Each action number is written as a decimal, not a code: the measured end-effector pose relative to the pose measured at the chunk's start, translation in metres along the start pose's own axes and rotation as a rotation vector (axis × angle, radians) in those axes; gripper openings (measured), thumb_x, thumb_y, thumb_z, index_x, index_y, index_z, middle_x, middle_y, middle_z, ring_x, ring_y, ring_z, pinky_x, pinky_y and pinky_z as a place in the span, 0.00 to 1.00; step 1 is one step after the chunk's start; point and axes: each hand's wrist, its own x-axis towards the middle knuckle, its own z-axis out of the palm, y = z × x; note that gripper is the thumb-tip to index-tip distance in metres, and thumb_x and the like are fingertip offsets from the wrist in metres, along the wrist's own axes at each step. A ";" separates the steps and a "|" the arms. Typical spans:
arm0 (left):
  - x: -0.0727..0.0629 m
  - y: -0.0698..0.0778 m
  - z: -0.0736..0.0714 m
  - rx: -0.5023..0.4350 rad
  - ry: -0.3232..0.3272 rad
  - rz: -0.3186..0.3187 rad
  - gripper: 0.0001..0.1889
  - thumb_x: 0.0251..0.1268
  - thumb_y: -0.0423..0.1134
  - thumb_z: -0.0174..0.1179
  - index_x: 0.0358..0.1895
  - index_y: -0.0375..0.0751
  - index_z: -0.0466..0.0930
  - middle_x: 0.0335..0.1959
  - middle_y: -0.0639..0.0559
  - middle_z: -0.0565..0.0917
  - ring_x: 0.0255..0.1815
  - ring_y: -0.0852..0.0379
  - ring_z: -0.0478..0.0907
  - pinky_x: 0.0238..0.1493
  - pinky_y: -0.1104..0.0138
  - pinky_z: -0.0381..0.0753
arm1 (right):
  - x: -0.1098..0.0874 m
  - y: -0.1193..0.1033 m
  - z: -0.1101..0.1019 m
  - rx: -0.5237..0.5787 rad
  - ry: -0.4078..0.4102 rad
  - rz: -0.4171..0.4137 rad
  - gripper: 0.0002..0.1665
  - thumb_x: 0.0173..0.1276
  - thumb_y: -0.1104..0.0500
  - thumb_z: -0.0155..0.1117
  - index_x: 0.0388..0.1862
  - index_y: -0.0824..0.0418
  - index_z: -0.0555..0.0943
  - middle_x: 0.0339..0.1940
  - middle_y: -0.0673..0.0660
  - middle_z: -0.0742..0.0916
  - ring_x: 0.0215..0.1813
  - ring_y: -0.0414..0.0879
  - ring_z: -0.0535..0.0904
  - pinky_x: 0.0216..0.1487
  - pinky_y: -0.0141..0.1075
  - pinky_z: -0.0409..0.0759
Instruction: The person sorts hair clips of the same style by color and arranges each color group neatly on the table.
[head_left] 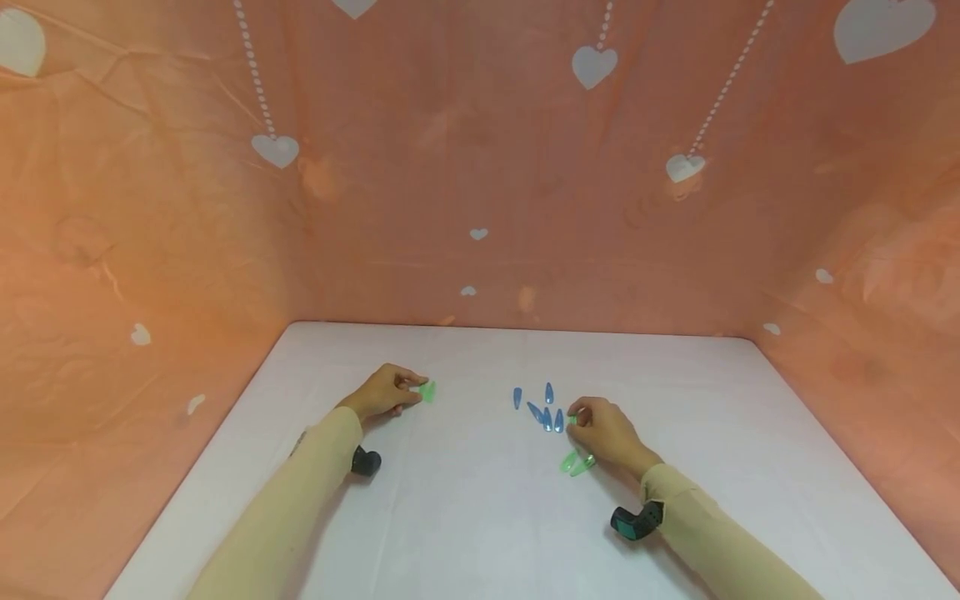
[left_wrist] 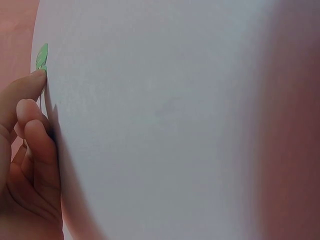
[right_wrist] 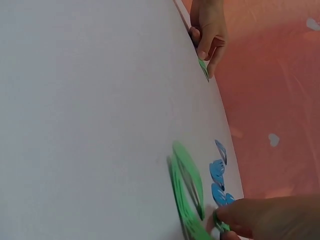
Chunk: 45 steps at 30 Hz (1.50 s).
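Observation:
At the left of the white table, my left hand (head_left: pixel 386 392) has thumb and forefinger pinching at green snap hair clips (head_left: pixel 429 391); they stick out past the fingertips in the left wrist view. To the right, thumb and forefinger of my right hand (head_left: pixel 609 435) pinch another green hair clip (head_left: pixel 572 420), mostly hidden by the fingers. Two more green hair clips (head_left: pixel 569 461) lie just below that hand, long and teardrop-shaped in the right wrist view. Several blue hair clips (head_left: pixel 547 419) lie close to the left of the right fingertips, some of them touching.
The white table (head_left: pixel 465 517) ends at a back edge against an orange cloth (head_left: pixel 480 183) with white hearts, which also rises along both sides. Each wrist wears a black camera (head_left: pixel 636 522) over a beige sleeve (head_left: pixel 720 542).

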 end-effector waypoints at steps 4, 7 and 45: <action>0.001 0.000 0.000 0.015 -0.003 0.010 0.23 0.66 0.30 0.65 0.64 0.35 0.79 0.20 0.57 0.65 0.15 0.65 0.67 0.18 0.75 0.69 | 0.002 0.000 -0.002 0.026 -0.023 -0.005 0.15 0.65 0.64 0.66 0.51 0.65 0.82 0.34 0.55 0.83 0.36 0.45 0.75 0.38 0.35 0.73; 0.000 0.000 0.000 0.020 0.001 0.006 0.22 0.67 0.30 0.65 0.64 0.35 0.79 0.20 0.58 0.65 0.15 0.65 0.67 0.19 0.76 0.69 | 0.004 0.002 -0.003 0.066 -0.047 -0.037 0.15 0.66 0.67 0.65 0.52 0.66 0.82 0.33 0.56 0.83 0.36 0.45 0.75 0.38 0.35 0.74; -0.005 0.003 -0.001 0.015 -0.019 0.035 0.23 0.69 0.30 0.63 0.66 0.34 0.77 0.18 0.57 0.65 0.14 0.65 0.65 0.19 0.76 0.67 | 0.045 -0.053 0.006 0.450 -0.210 -0.338 0.26 0.64 0.76 0.59 0.63 0.78 0.74 0.38 0.69 0.83 0.33 0.54 0.83 0.34 0.33 0.79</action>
